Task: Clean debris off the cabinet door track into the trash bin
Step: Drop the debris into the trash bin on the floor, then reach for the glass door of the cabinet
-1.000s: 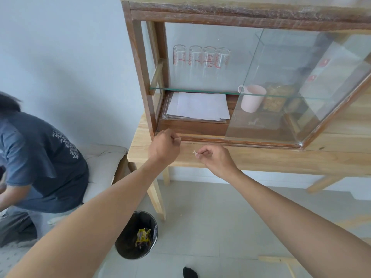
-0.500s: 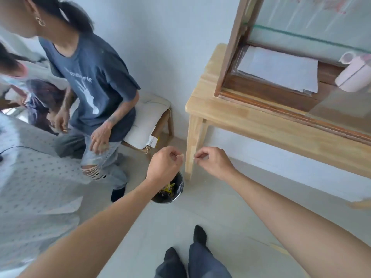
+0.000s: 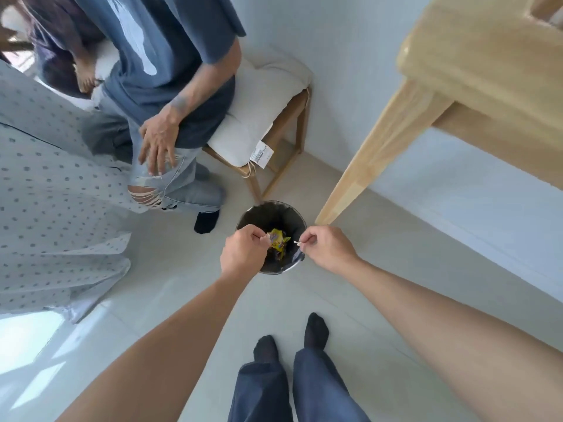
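Pinching small pale bits of debris (image 3: 296, 242), one in each hand, directly over the open mouth of the trash bin (image 3: 285, 268). Left hand (image 3: 243, 253) curled closed, thumb and fingertips nipped on a whitish scrap (image 3: 267, 236) at the near-left rim. Right hand (image 3: 327, 248) likewise closed in a fingertip pinch on a tiny white fleck, just inside the bin's right edge, apart from the left hand with the bin's opening between them. Below the two hands, inside the dark bin, a yellow wrapper (image 3: 277, 238) lying among darker waste. Beyond the right hand, close to the bin's far-right rim, a light wooden table leg (image 3: 365, 166) slanting up to the tabletop. Beyond the left hand, a wooden stool (image 3: 292, 126) with a white cushion (image 3: 259, 99) and hanging label, just behind the bin. Left of that, another person (image 3: 170, 65) in a blue shirt and torn jeans, one dark-socked foot near the bin's left side. Further left, dotted pale fabric (image 3: 48, 208). Nearer than both hands, own two dark-socked feet (image 3: 291, 339) on the pale tiled floor (image 3: 380, 300).
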`<state>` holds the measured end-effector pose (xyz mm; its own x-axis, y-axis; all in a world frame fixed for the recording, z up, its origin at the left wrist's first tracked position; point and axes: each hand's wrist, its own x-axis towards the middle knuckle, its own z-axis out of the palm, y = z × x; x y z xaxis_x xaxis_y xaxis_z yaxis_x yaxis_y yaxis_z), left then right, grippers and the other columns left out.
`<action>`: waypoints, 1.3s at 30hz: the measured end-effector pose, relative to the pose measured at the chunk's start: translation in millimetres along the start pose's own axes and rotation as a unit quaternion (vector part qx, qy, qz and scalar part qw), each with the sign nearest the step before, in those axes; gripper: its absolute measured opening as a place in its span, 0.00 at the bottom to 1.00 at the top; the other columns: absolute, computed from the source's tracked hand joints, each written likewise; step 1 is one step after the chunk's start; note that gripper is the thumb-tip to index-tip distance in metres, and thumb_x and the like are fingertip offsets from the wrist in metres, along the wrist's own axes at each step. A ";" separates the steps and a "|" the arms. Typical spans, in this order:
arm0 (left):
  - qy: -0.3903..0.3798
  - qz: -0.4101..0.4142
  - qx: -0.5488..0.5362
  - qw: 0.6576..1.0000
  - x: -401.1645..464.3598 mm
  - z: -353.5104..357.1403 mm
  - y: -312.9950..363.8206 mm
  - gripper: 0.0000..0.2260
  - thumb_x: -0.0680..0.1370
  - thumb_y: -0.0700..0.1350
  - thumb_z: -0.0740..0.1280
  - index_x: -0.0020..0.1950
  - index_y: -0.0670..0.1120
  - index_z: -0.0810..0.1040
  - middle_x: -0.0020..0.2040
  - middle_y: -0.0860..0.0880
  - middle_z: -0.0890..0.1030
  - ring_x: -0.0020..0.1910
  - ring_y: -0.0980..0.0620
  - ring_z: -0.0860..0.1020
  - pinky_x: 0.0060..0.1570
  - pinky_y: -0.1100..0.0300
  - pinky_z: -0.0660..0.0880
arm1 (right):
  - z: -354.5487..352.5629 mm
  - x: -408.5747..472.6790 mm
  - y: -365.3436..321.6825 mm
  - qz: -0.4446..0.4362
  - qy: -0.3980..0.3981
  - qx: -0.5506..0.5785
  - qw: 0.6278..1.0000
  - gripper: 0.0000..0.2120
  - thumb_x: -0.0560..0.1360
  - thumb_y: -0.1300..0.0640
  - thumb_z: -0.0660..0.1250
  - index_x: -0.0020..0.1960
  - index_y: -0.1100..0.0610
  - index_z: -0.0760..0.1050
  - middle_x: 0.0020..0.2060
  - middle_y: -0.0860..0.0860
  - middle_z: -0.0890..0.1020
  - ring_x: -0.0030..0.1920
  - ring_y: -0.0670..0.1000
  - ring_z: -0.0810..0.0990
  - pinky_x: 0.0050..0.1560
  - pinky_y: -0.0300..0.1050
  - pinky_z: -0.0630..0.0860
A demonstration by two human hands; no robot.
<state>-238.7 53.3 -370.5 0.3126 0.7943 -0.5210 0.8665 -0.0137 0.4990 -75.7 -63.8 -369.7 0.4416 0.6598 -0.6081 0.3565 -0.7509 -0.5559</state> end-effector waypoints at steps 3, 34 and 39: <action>-0.038 -0.018 0.014 0.999 29.5 25.7 -16.7 0.18 0.81 0.55 0.71 0.70 0.53 0.81 0.61 0.49 0.86 0.59 0.44 0.84 0.49 0.51 0.83 | 22.9 32.5 8.0 -0.001 -0.055 -0.005 0.998 0.19 0.76 0.54 0.73 0.67 0.53 0.81 0.55 0.49 0.87 0.57 0.54 0.85 0.60 0.53 0.81; 0.008 0.376 0.143 0.915 -185.7 -268.9 232.9 0.37 0.82 0.60 0.69 0.86 0.50 0.58 0.83 0.45 0.69 0.77 0.40 0.72 0.70 0.47 0.72 | -227.3 -309.5 -141.8 -0.101 0.307 0.114 0.939 0.23 0.80 0.48 0.69 0.72 0.54 0.77 0.69 0.49 0.81 0.67 0.52 0.81 0.68 0.48 0.74; -0.020 0.423 0.110 0.899 -215.4 -260.4 291.6 0.38 0.82 0.60 0.70 0.86 0.53 0.56 0.84 0.47 0.66 0.77 0.40 0.73 0.68 0.48 0.73 | -281.2 -359.5 -103.2 -0.088 0.423 0.110 0.895 0.17 0.82 0.51 0.67 0.68 0.57 0.81 0.64 0.52 0.85 0.65 0.54 0.83 0.65 0.45 0.75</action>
<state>-154.7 36.3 67.5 0.9059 0.4209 -0.0459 0.3667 -0.7259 0.5819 -39.7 -231.6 65.6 0.8930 0.4399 0.0952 0.3526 -0.5522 -0.7554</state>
